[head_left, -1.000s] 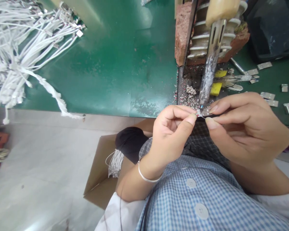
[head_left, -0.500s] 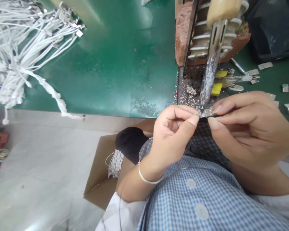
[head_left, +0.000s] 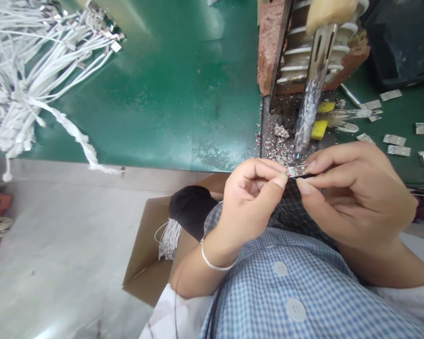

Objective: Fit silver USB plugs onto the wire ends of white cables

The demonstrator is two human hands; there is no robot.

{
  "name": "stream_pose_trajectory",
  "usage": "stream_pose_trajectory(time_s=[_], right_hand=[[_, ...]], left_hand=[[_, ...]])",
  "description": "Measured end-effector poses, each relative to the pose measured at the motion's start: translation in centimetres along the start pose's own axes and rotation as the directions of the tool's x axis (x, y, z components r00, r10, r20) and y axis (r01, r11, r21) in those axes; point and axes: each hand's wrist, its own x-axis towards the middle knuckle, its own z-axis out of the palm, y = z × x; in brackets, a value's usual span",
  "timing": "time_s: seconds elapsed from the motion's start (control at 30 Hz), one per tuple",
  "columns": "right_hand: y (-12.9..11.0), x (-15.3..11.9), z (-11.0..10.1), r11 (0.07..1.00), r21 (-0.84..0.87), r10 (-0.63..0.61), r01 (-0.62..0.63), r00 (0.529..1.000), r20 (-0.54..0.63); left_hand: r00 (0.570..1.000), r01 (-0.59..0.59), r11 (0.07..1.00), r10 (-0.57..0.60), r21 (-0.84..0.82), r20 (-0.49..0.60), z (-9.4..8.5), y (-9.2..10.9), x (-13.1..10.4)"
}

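Note:
In the head view, my right hand (head_left: 360, 193) pinches a small metal USB plug (head_left: 298, 170) between thumb and forefinger. My left hand (head_left: 250, 197) is closed at the plug's inner end, its thumb and forefinger on thin wire ends, of which a speck of red shows. Most of what the left fingers hold is hidden. Just above the plug is the tip of a soldering iron (head_left: 310, 94), which points down from its mount; plug and tip look slightly apart. Solder crumbs (head_left: 281, 132) lie around the tip.
A brick (head_left: 269, 47) and a white coil holder (head_left: 297, 61) support the iron. Loose USB plugs (head_left: 398, 150) and yellow-marked tweezers (head_left: 339, 115) lie at right. White cables (head_left: 49, 80) are heaped on the green table (head_left: 162, 103) at left. Below stands a cardboard box (head_left: 144, 254).
Both hands have moved slightly left and down with the plug, away from the iron's tip. More of the loose plugs at right now show beyond my right hand.

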Motion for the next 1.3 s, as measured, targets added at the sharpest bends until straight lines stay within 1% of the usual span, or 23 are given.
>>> stream_pose_trajectory(time_s=[0.1, 0.17, 0.2, 0.27, 0.3, 0.37, 0.4, 0.47, 0.57, 0.73, 0.83, 0.97, 1.13, 1.2, 1.23, 1.3], right_hand=[[0.1, -0.1, -0.3, 0.999, 0.039, 0.02, -0.019, 1.0, -0.014], [0.0, -0.3, -0.5, 0.99, 0.106, 0.099, -0.093, 0.993, -0.058], [-0.1, -0.5, -0.5, 0.979, 0.154, 0.147, -0.133, 0.985, -0.089], [-0.4, -1.0, -0.5, 0.942, 0.251, 0.258, -0.223, 0.96, -0.112], [-0.6, -1.2, -0.5, 0.921, 0.278, 0.309, -0.272, 0.946, -0.097], [-1.0, -1.6, -0.5, 0.891, 0.284, 0.373, -0.354, 0.928, -0.013], [-1.2, -1.7, -0.5, 0.884, 0.279, 0.378, -0.374, 0.925, 0.043], [-1.3, -1.6, -0.6, 0.884, 0.291, 0.342, -0.365, 0.931, 0.127], [-1.0, -1.4, -0.8, 0.857, 0.354, 0.312, -0.374, 0.924, 0.221], [-0.4, -1.5, -1.1, 0.806, 0.445, 0.286, -0.39, 0.915, 0.284], [-0.3, -1.4, -1.0, 0.798, 0.461, 0.267, -0.388, 0.914, 0.305], [-0.5, -1.1, -1.0, 0.837, 0.416, 0.251, -0.355, 0.925, 0.284], [-0.6, -1.0, -0.9, 0.912, 0.294, 0.216, -0.286, 0.944, 0.249], [-0.6, -1.1, -0.8, 0.927, 0.245, 0.243, -0.285, 0.952, 0.188], [-0.6, -1.2, -0.8, 0.93, 0.227, 0.264, -0.289, 0.955, 0.136], [-0.5, -1.2, -0.9, 0.943, 0.202, 0.272, -0.265, 0.962, -0.008]], left_hand=[[1.0, -0.009, 1.0, 0.009, -0.013, 0.022, -0.1, -0.1, -0.3], [0.999, -0.009, 1.0, 0.01, -0.016, 0.04, -0.1, 0.0, -0.6], [0.999, -0.006, 1.0, 0.006, -0.006, 0.044, -0.1, 0.1, -0.7], [0.999, -0.005, 0.999, 0.003, 0.032, 0.046, -0.1, 0.2, -1.0], [0.999, -0.009, 0.999, 0.007, 0.053, 0.049, -0.1, 0.2, -1.1], [0.998, -0.017, 0.996, 0.011, 0.091, 0.064, -0.2, 0.3, -1.4], [0.997, -0.02, 0.994, 0.013, 0.103, 0.075, -0.3, 0.3, -1.4], [0.995, -0.019, 0.993, 0.007, 0.113, 0.103, -0.5, 0.4, -1.6], [0.991, -0.022, 0.993, 0.006, 0.117, 0.136, -0.8, 0.5, -1.7], [0.99, -0.015, 0.985, -0.009, 0.17, 0.139, -1.0, 0.7, -1.9], [0.99, -0.022, 0.979, -0.006, 0.202, 0.14, -1.1, 0.7, -1.9], [0.99, -0.042, 0.967, 0.007, 0.251, 0.138, -1.1, 0.8, -1.8], [0.989, -0.093, 0.96, 0.058, 0.264, 0.137, -0.8, 0.9, -1.5], [0.989, -0.103, 0.957, 0.071, 0.27, 0.129, -0.7, 0.9, -1.4], [0.99, -0.101, 0.958, 0.071, 0.27, 0.119, -0.6, 0.9, -1.3], [0.994, -0.08, 0.961, 0.058, 0.264, 0.091, -0.5, 0.9, -1.2]])
